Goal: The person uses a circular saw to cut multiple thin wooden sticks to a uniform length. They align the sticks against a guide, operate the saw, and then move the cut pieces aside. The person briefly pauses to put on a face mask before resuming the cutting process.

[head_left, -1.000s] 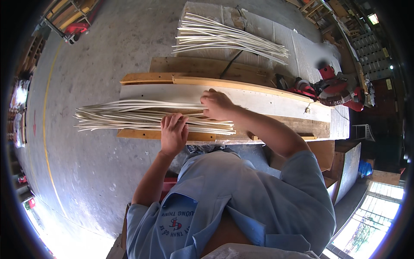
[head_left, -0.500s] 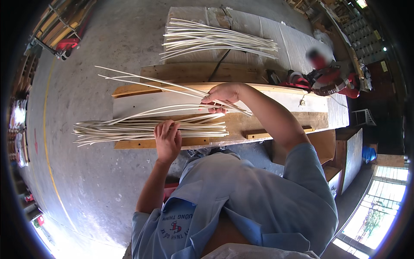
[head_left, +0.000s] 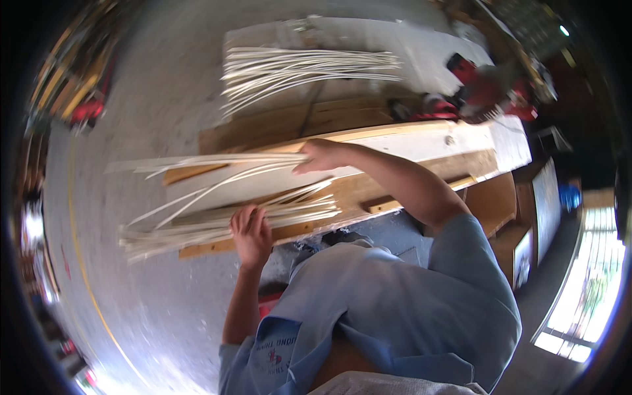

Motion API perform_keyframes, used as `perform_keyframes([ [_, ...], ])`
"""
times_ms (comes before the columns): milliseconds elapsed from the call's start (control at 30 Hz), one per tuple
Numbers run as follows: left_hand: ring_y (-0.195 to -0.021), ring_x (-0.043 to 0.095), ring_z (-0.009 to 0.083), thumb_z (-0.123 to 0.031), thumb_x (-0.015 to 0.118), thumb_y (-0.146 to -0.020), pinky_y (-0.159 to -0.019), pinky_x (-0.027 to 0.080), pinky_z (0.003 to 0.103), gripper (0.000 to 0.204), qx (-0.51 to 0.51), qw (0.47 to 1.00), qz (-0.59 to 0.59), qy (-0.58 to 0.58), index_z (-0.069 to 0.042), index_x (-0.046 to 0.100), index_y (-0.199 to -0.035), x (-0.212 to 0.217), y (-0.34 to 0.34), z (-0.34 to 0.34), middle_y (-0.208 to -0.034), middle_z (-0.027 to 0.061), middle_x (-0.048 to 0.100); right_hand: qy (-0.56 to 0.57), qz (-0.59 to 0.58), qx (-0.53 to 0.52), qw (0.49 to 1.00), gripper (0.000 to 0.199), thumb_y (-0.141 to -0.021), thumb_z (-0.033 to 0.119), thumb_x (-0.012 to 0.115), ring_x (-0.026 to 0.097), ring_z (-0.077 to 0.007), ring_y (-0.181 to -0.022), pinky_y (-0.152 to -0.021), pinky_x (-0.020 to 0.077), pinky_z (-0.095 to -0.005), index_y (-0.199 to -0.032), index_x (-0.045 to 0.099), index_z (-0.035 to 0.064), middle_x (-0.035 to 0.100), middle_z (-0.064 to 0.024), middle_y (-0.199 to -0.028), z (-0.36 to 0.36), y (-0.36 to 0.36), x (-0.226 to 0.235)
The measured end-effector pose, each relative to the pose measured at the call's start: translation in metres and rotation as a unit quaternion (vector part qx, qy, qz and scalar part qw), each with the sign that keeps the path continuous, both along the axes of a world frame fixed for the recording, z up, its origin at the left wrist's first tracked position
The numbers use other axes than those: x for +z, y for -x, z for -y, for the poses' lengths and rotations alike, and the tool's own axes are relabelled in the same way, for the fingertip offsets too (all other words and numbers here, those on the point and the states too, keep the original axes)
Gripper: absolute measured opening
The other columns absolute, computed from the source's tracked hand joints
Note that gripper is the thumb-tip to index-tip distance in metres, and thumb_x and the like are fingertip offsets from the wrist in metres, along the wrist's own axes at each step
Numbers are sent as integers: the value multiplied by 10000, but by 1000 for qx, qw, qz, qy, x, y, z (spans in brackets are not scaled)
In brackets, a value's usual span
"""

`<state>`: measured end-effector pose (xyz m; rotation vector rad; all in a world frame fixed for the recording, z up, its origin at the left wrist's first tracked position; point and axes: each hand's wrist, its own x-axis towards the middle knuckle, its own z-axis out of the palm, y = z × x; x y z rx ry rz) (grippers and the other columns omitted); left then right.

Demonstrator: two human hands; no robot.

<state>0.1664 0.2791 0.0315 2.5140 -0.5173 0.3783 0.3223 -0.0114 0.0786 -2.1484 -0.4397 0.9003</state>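
A workshop: a bare concrete floor (head_left: 151, 85), a rough plank workbench (head_left: 421, 141) under the fingers, bundles of pale cane strips (head_left: 303, 66) lying beyond them, and red power tools (head_left: 487, 85) past the bench's far end.

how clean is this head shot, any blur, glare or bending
Head view: motion blur softens the whole frame, worst on the raised pale strips in the right hand; daylight blows out the window at lower right and glares off the floor; fisheye bows the wooden bench edges.

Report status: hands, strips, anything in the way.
Right hand shut on lifted strips. Left hand flat on the pile. Nothing in the way.
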Motion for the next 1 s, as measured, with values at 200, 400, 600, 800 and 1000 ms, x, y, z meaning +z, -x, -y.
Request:
perform_keyframes([
  [200, -1205, 568, 409, -50, 627, -934, -1061, 412, 564, 280, -7, 999, 3, -34, -63, 697, -1205, -4, 6, 1, -1275, 160, 626, 26, 325, -85, 942, 448, -965, 463, 742, 728, -403, -772, -732, 584, -462, -1137, 757, 50, 751, -189, -859, 60, 42, 64],
  [400, -1290, 554, 368, -182, 759, -905, -1153, 391, 523, 655, -66, 972, -118, 190, 1, 522, -1487, 57, -18, 83, -1314, 200, 619, -231, 327, -208, 892, 216, -970, 221, 794, 686, -272, -674, -641, 541, -382, -969, 735, 13, 698, -137, -762, 126, 111, 54],
  [600, -1040, 623, 270, -495, 800, -904, -986, 523, 479, 1111, -321, 781, -216, 490, 27, 166, -1653, 178, -35, 295, -1126, 147, 603, -288, 325, -148, 889, 107, -934, 139, 736, 711, -338, -738, -656, 543, -400, -911, 708, 39, 708, -158, -804, 199, 134, 15],
  [800, -627, 558, 178, -247, 701, -1003, -628, 474, 343, 287, -274, 838, -243, 404, 30, 651, -946, 154, -10, 409, -687, 66, 568, -279, 232, -151, 919, 148, -833, 97, 711, 699, -414, -832, -745, 555, -462, -971, 710, 44, 716, -204, -867, 287, 150, -38],
  [1000, -629, 540, 155, -141, 584, -1042, -608, 468, 339, 196, -324, 811, -242, 423, 30, 656, -1105, 169, -8, 429, -690, 75, 587, -359, 279, -165, 875, 101, -876, 120, 731, 694, -415, -828, -744, 558, -462, -954, 718, 58, 705, -194, -840, 303, 157, -39],
])
